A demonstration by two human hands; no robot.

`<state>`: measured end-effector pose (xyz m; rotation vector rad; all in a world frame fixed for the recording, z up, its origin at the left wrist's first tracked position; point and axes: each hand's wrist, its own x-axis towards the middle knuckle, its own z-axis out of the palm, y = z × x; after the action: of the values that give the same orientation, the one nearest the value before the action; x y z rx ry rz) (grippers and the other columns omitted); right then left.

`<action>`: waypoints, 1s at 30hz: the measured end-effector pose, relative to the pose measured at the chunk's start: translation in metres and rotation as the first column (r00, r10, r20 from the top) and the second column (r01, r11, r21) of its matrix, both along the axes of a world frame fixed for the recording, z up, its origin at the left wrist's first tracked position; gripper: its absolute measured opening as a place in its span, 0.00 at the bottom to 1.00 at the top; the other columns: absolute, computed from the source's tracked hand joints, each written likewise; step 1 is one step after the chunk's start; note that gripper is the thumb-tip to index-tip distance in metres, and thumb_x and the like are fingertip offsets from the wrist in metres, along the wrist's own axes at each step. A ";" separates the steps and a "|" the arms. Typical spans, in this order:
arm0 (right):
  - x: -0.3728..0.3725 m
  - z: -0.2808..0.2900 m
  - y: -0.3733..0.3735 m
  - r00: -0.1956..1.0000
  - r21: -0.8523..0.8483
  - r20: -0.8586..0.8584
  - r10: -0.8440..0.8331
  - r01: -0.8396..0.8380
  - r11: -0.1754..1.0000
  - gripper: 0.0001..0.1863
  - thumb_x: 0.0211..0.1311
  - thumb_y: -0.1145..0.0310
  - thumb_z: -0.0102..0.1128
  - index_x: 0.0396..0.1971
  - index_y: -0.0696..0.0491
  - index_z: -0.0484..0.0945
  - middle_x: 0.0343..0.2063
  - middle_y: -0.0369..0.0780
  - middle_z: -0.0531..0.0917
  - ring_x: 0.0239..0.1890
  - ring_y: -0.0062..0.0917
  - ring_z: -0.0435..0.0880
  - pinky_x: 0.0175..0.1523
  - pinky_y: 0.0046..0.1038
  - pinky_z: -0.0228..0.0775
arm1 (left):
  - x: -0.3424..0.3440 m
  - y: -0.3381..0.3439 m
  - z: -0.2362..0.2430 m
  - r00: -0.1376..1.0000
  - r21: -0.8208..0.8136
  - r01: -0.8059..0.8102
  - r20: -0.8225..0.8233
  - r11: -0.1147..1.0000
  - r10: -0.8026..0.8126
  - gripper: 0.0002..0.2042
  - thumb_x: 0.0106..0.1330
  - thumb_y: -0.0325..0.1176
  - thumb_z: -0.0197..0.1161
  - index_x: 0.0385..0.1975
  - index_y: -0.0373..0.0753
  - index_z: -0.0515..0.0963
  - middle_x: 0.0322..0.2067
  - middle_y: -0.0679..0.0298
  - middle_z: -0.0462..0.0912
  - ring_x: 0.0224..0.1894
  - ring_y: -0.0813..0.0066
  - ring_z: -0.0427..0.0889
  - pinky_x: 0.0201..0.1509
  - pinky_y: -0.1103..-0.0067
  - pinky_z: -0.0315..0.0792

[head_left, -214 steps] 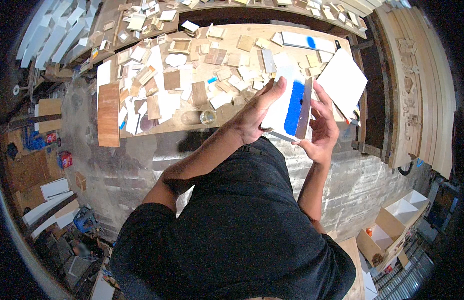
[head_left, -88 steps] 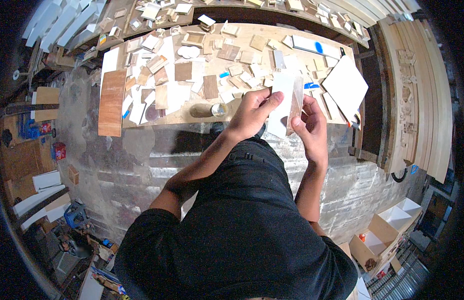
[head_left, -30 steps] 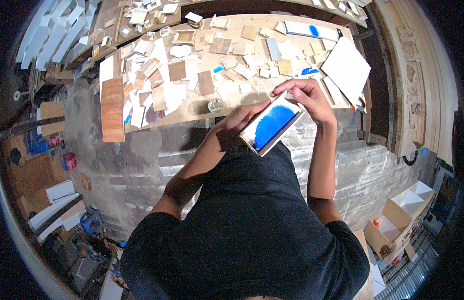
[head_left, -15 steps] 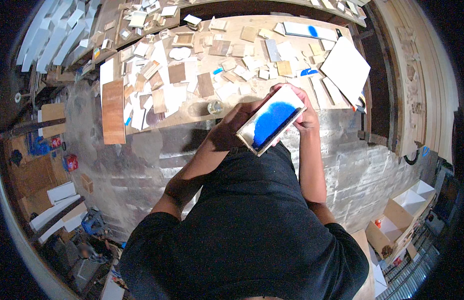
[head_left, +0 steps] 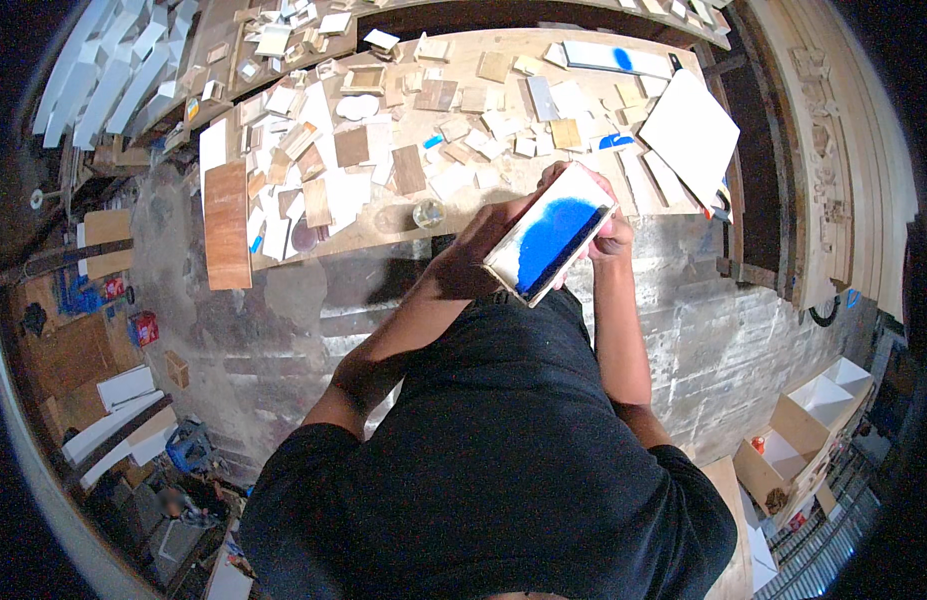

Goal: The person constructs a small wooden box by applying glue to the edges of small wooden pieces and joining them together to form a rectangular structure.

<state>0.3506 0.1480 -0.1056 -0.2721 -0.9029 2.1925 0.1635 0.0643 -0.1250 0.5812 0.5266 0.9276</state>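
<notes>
A small rectangular wooden box (head_left: 563,228) is held up in front of my waist at the table's near edge. Its pale inner face carries a large bright blue patch, and a dark shadow runs along one inner side. My left hand (head_left: 491,228) grips the box along its left side, with most of the fingers hidden behind it. On the far right side, my right hand (head_left: 613,238) is closed around the edge. To the left of the box, a small clear glass jar (head_left: 427,213) stands near the table's edge.
The wooden worktable (head_left: 368,233) bears many scattered wood offcuts and white pieces. A large white panel (head_left: 690,137) lies at its right, a brown board (head_left: 228,225) overhangs the left corner, and a blue-marked white strip (head_left: 605,57) lies at the back. Open boxes (head_left: 795,440) stand at lower right.
The box has turned slightly more upright, its near end shifting a little to the right. Both hands keep their hold and have moved only slightly with it.
</notes>
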 end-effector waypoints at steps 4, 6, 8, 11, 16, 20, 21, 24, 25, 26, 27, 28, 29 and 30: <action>-0.004 0.004 -0.003 1.000 -0.039 -0.008 -0.002 0.002 0.999 0.48 0.34 0.53 0.83 0.55 0.66 0.73 0.45 0.43 0.84 0.46 0.26 0.86 0.56 0.26 0.78 | 0.012 -0.001 0.004 0.989 -0.114 0.009 0.149 0.993 0.008 0.27 0.73 0.50 0.53 0.59 0.31 0.70 0.36 0.44 0.84 0.33 0.52 0.86 0.35 0.65 0.81; -0.004 0.004 -0.003 1.000 -0.037 0.001 -0.002 0.002 0.999 0.48 0.34 0.53 0.84 0.55 0.66 0.73 0.44 0.43 0.85 0.45 0.26 0.86 0.55 0.26 0.78 | 0.012 -0.001 0.003 0.988 -0.117 0.008 0.155 0.993 0.011 0.28 0.73 0.51 0.53 0.59 0.31 0.70 0.37 0.44 0.84 0.34 0.52 0.86 0.35 0.65 0.81; -0.004 0.001 -0.003 1.000 -0.031 0.009 -0.015 0.016 0.999 0.49 0.33 0.52 0.84 0.55 0.66 0.73 0.43 0.42 0.85 0.45 0.26 0.86 0.55 0.26 0.78 | 0.013 -0.001 0.004 0.988 -0.108 0.004 0.154 0.994 0.012 0.28 0.72 0.51 0.54 0.60 0.31 0.69 0.37 0.45 0.84 0.34 0.53 0.86 0.36 0.65 0.81; -0.002 -0.005 -0.003 0.999 0.016 0.053 -0.012 0.011 1.000 0.48 0.35 0.48 0.79 0.54 0.64 0.72 0.47 0.48 0.76 0.49 0.35 0.81 0.55 0.33 0.79 | 0.012 -0.002 0.006 0.989 -0.091 -0.006 0.144 0.996 0.019 0.29 0.71 0.52 0.55 0.60 0.31 0.69 0.38 0.45 0.84 0.34 0.54 0.86 0.36 0.65 0.81; 0.001 -0.019 -0.006 1.000 -0.052 -0.021 -0.012 0.011 0.999 0.52 0.35 0.50 0.82 0.60 0.64 0.69 0.51 0.50 0.76 0.54 0.39 0.80 0.59 0.38 0.78 | 0.011 -0.002 0.008 0.990 -0.079 -0.022 0.141 0.997 0.033 0.31 0.70 0.53 0.57 0.61 0.31 0.68 0.39 0.46 0.84 0.35 0.55 0.86 0.37 0.65 0.81; 0.003 -0.023 -0.009 0.998 -0.139 -0.064 -0.022 0.013 0.990 0.54 0.37 0.52 0.83 0.64 0.63 0.67 0.57 0.53 0.74 0.59 0.43 0.78 0.61 0.41 0.77 | 0.011 -0.001 0.009 0.989 -0.073 -0.032 0.144 0.997 0.043 0.32 0.69 0.54 0.58 0.62 0.32 0.68 0.41 0.46 0.84 0.35 0.56 0.86 0.38 0.65 0.81; 0.003 -0.021 -0.012 0.996 -0.171 -0.076 -0.049 0.035 0.985 0.54 0.37 0.54 0.84 0.64 0.63 0.67 0.56 0.51 0.76 0.57 0.40 0.80 0.62 0.40 0.77 | 0.011 -0.001 0.009 0.989 -0.070 -0.038 0.143 0.997 0.048 0.32 0.69 0.54 0.59 0.62 0.32 0.68 0.41 0.46 0.84 0.36 0.56 0.86 0.38 0.65 0.81; 0.006 -0.020 -0.017 0.995 -0.212 -0.058 -0.086 0.072 0.975 0.52 0.38 0.60 0.85 0.64 0.62 0.66 0.54 0.47 0.81 0.54 0.36 0.83 0.62 0.38 0.77 | 0.011 0.000 0.011 0.987 -0.063 -0.053 0.147 0.997 0.062 0.33 0.68 0.54 0.60 0.62 0.32 0.68 0.42 0.47 0.84 0.36 0.56 0.86 0.38 0.65 0.82; 0.016 -0.041 -0.016 0.997 -0.186 -0.015 -0.079 0.075 0.980 0.51 0.39 0.61 0.84 0.65 0.61 0.66 0.55 0.47 0.80 0.55 0.37 0.83 0.63 0.40 0.76 | 0.012 0.000 0.013 0.987 -0.060 -0.051 0.152 0.997 0.059 0.33 0.68 0.55 0.60 0.62 0.32 0.67 0.42 0.47 0.84 0.36 0.57 0.86 0.39 0.65 0.82; 0.021 -0.050 -0.015 0.997 -0.161 0.026 -0.067 0.071 0.984 0.50 0.40 0.63 0.83 0.66 0.61 0.65 0.55 0.47 0.80 0.55 0.39 0.83 0.63 0.41 0.75 | 0.012 0.000 0.014 0.986 -0.056 -0.055 0.153 0.997 0.063 0.34 0.68 0.55 0.60 0.63 0.32 0.67 0.42 0.47 0.84 0.36 0.57 0.86 0.39 0.65 0.82; 0.026 -0.057 -0.013 0.999 -0.173 -0.008 -0.049 0.047 0.984 0.50 0.41 0.64 0.82 0.66 0.61 0.65 0.55 0.47 0.80 0.55 0.39 0.83 0.63 0.41 0.75 | 0.012 0.000 0.015 0.986 -0.050 -0.062 0.152 0.997 0.069 0.34 0.68 0.55 0.61 0.63 0.32 0.67 0.42 0.47 0.84 0.36 0.57 0.86 0.39 0.65 0.82; 0.027 -0.058 -0.012 0.999 -0.185 -0.043 -0.032 0.024 0.983 0.49 0.41 0.66 0.82 0.66 0.60 0.65 0.55 0.47 0.80 0.55 0.39 0.83 0.64 0.41 0.75 | 0.011 -0.001 0.017 0.986 -0.047 -0.070 0.151 0.996 0.076 0.34 0.68 0.55 0.61 0.63 0.32 0.67 0.43 0.47 0.83 0.37 0.57 0.86 0.39 0.65 0.82; 0.028 -0.059 -0.011 0.997 -0.195 -0.079 -0.015 -0.001 0.981 0.48 0.41 0.67 0.81 0.66 0.60 0.65 0.55 0.48 0.80 0.55 0.39 0.83 0.64 0.41 0.75 | 0.011 0.000 0.019 0.985 -0.038 -0.074 0.152 0.997 0.079 0.35 0.67 0.55 0.61 0.63 0.32 0.67 0.43 0.47 0.83 0.37 0.58 0.86 0.39 0.65 0.82; 0.028 -0.059 -0.011 0.997 -0.215 -0.082 -0.010 -0.008 0.977 0.48 0.42 0.67 0.81 0.65 0.60 0.66 0.54 0.47 0.81 0.55 0.38 0.83 0.63 0.41 0.75 | 0.012 0.000 0.021 0.985 -0.035 -0.079 0.154 0.996 0.084 0.35 0.67 0.56 0.62 0.63 0.32 0.67 0.43 0.47 0.83 0.37 0.58 0.86 0.39 0.65 0.82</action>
<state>0.3790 0.1365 -0.1650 -0.2821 -0.6197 2.2851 0.1751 0.0640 -0.1043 0.4594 0.4254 1.0323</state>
